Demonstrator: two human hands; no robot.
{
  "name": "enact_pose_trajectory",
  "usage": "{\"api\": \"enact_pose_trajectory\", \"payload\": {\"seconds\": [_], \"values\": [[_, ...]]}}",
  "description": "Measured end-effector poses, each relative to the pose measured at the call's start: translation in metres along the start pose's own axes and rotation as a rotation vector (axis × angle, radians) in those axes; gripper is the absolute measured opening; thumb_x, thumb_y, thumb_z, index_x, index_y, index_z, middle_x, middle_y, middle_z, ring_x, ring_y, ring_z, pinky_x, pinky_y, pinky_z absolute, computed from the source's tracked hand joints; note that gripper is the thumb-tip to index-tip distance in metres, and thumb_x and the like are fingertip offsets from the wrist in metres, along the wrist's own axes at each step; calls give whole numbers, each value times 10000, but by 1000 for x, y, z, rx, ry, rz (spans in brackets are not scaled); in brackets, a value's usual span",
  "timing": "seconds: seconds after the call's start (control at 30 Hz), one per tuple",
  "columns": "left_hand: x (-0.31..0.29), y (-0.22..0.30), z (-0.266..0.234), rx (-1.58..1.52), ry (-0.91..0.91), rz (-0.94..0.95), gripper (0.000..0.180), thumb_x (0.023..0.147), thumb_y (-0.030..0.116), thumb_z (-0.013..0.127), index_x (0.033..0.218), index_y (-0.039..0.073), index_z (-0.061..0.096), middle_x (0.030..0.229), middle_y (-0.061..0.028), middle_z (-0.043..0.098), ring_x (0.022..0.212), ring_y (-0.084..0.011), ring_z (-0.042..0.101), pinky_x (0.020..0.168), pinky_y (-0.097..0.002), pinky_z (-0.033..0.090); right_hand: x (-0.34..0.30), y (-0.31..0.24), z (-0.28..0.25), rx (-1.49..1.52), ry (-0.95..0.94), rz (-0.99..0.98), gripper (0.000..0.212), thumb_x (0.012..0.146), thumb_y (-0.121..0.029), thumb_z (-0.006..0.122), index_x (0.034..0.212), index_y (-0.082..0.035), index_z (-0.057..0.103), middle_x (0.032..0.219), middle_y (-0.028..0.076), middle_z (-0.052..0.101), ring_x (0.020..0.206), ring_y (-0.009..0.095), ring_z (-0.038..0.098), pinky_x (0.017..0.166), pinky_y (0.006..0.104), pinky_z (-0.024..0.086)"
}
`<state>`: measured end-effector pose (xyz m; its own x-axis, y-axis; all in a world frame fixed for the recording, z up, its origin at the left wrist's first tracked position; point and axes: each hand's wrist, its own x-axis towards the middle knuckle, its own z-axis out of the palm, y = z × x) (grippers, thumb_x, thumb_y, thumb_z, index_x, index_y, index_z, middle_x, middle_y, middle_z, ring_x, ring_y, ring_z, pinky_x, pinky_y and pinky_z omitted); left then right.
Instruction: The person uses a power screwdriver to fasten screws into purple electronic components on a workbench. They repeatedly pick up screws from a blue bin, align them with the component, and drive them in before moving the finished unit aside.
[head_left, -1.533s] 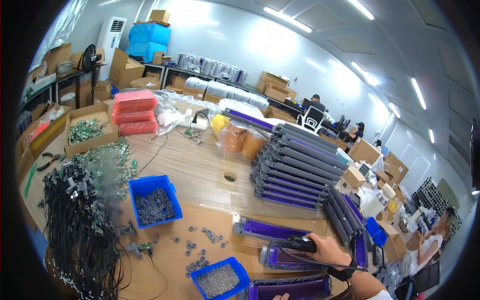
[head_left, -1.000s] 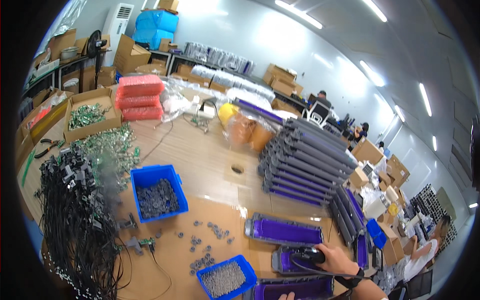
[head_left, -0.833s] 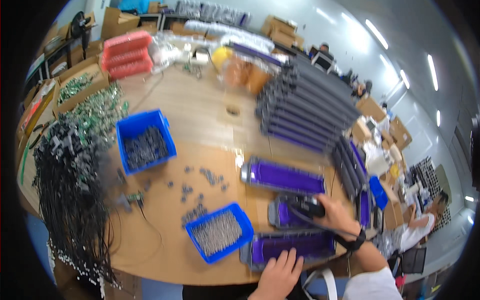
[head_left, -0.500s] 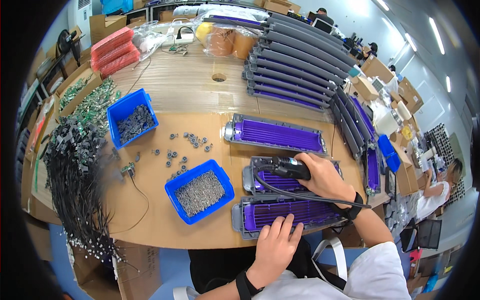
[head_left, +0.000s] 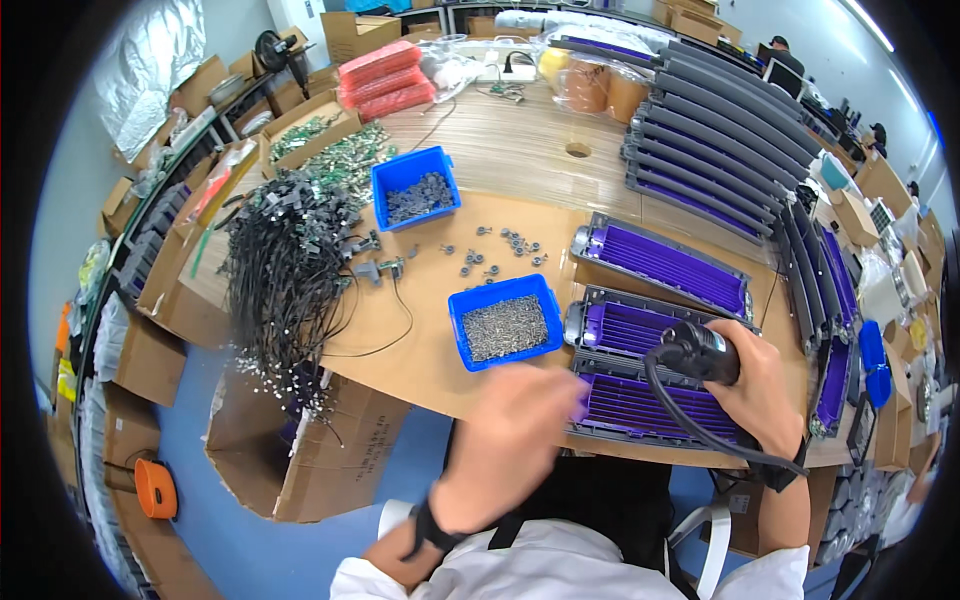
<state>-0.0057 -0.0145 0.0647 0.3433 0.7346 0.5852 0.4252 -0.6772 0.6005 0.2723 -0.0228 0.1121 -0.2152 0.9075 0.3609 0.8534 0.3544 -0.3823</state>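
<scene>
My right hand (head_left: 757, 388) grips a black electric screwdriver (head_left: 705, 352) above the middle and near purple-and-grey housings, its cord (head_left: 668, 410) looping down to my wrist. My left hand (head_left: 510, 435) is smeared by motion at the left end of the near housing (head_left: 655, 408), short of the screw bin; its fingers cannot be made out. Beyond the near housing lie the middle housing (head_left: 625, 330) and the far housing (head_left: 668, 268). A blue bin (head_left: 459, 330) full of small metal screws sits to their left.
Farther left stand another blue bin (head_left: 412, 164) of grey wheel-like parts, loose wheels (head_left: 516, 241), a heap of black cables (head_left: 285, 250) and green circuit boards (head_left: 345, 160). Stacked housings (head_left: 715, 135) fill the back right. An open carton (head_left: 340, 450) stands below the left table edge.
My view has turned left. My left hand has lifted off the near housing and swung left toward the screw bin. My right hand still holds the screwdriver, now tilted differently and closer to the near housing.
</scene>
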Motion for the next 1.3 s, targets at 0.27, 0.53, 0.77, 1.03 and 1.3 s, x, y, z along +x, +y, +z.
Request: {"api": "enact_pose_trajectory", "payload": {"seconds": [0.27,0.53,0.77,1.03,1.3], "values": [[57,-148,-89,616,5,-593,272,802,230,758,882,-25,709,857,-207,697,784,-320,692,701,-389,533,-16,-14,-7,13,-70,21,432,629,49,711,1032,-42,587,930,161,664,869,366,655,719,414,526],[63,-199,-83,765,-147,-654,290,763,239,768,860,-21,685,895,-251,684,884,-415,670,767,-480,548,-26,0,13,-130,-320,-58,495,675,-49,763,1115,-57,535,967,153,616,827,369,656,672,440,538],[56,-78,-123,104,280,-339,122,938,97,575,926,-23,596,758,-67,578,715,-122,557,669,-275,451,-27,8,18,-124,-309,-73,479,688,-51,752,1111,-58,528,944,118,610,816,345,654,650,435,528],[-9,42,-167,-130,640,-453,311,1033,219,481,1244,0,548,705,57,438,558,6,288,461,-187,191,-28,5,21,-126,-358,-61,436,693,-53,765,1035,-38,496,936,149,610,838,374,656,646,455,534],[4,33,-75,-419,-500,-633,262,1018,184,466,1077,-20,618,632,31,499,510,-24,394,467,-187,296,-13,-5,-10,7,-250,23,392,691,-9,722,1039,-36,543,859,172,666,812,380,661,670,442,522]]}}
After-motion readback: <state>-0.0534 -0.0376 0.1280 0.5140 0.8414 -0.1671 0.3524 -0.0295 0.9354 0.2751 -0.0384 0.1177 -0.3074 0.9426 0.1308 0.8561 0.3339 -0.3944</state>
